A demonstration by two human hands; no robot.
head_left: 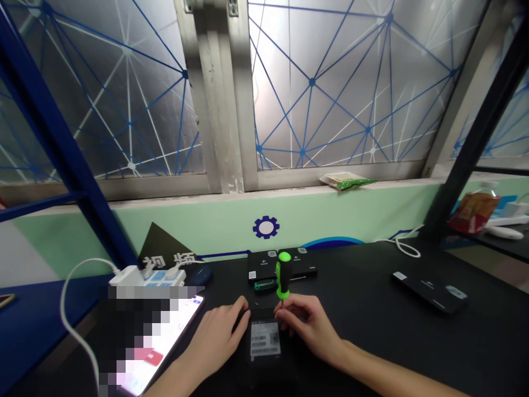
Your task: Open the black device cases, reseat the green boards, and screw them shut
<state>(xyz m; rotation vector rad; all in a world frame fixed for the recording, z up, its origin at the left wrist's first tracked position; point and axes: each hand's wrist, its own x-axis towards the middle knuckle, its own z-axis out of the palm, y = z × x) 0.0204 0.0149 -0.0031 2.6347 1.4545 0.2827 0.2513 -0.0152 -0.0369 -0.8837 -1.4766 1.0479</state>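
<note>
A small black device (265, 343) with a white label lies on the black table in front of me. My left hand (217, 336) rests on its left edge, fingers curled against it and steadying it. My right hand (308, 325) pinches the shaft of a green and black screwdriver (283, 274), which stands upright with its tip on the device's top right corner. A second green-handled screwdriver (264, 284) lies flat just behind the device.
A black flat box (281, 263) lies behind the screwdrivers, another black device (430, 285) to the right. A phone (157, 344) with a lit screen and a white power strip (146, 275) with a cable are at the left. A window sill holds a green packet (347, 180).
</note>
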